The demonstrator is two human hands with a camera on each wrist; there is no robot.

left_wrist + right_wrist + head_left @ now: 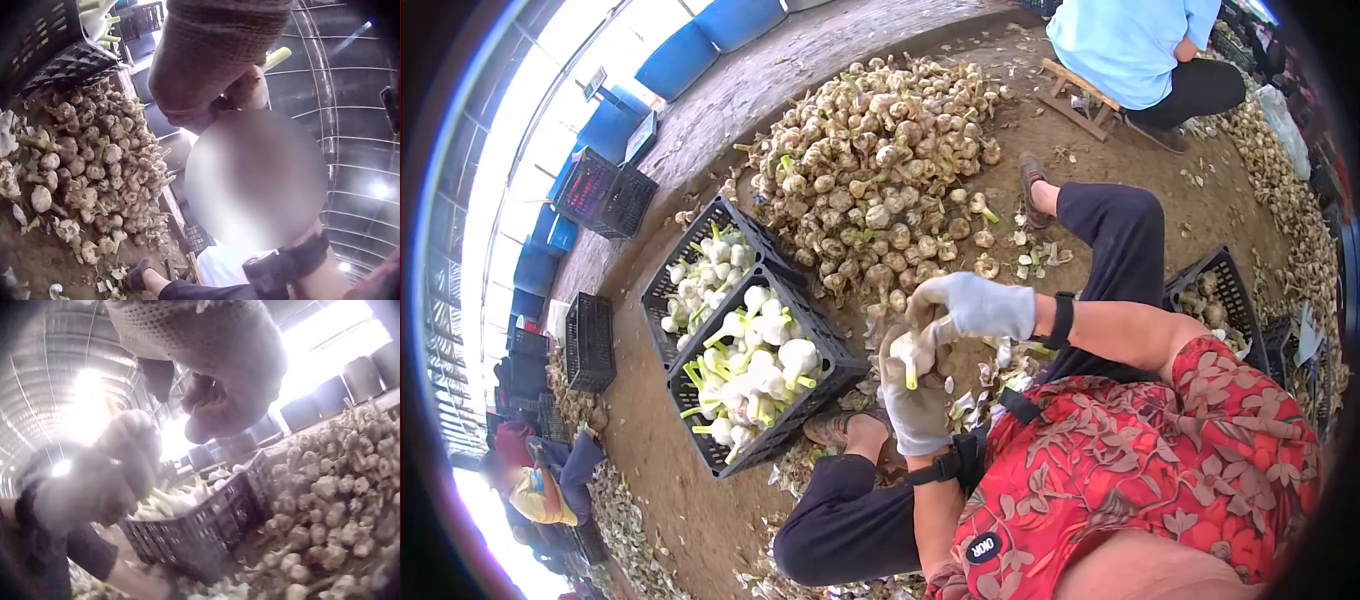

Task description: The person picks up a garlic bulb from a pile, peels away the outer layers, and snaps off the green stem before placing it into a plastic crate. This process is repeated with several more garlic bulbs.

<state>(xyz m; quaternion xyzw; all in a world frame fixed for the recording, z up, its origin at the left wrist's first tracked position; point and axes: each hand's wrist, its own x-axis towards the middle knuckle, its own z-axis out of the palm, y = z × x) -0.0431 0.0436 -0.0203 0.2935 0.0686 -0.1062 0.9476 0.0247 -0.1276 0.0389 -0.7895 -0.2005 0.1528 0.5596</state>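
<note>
A person sits low on the dirt floor, both hands gloved and raised between the knees. The left hand [916, 400] wraps its curled fingers around a garlic bulb [914, 352], holding it upright in the palm with the short green stem pointing down toward the wrist. The right hand [975, 306] comes in from above and pinches the top of the same bulb, its fingers bent against the skin. In the left wrist view the bulb [250, 87] shows just past the glove, its pale stem sticking out to the upper right.

Just beside the hands, to the left, stand two black crates [825, 350] set edge to edge, both filled with white, peeled bulbs with green stems. Beyond the hands lies a big heap [880, 150] of dirty, unpeeled garlic, and loose skins [990, 375] are scattered on the ground near the knees. A third crate [1230, 290] sits by the right knee, holding a few bulbs. Another person in a light blue top [1125, 40] sits on a wooden stool behind the heap, and someone else crouches far off at the left
</note>
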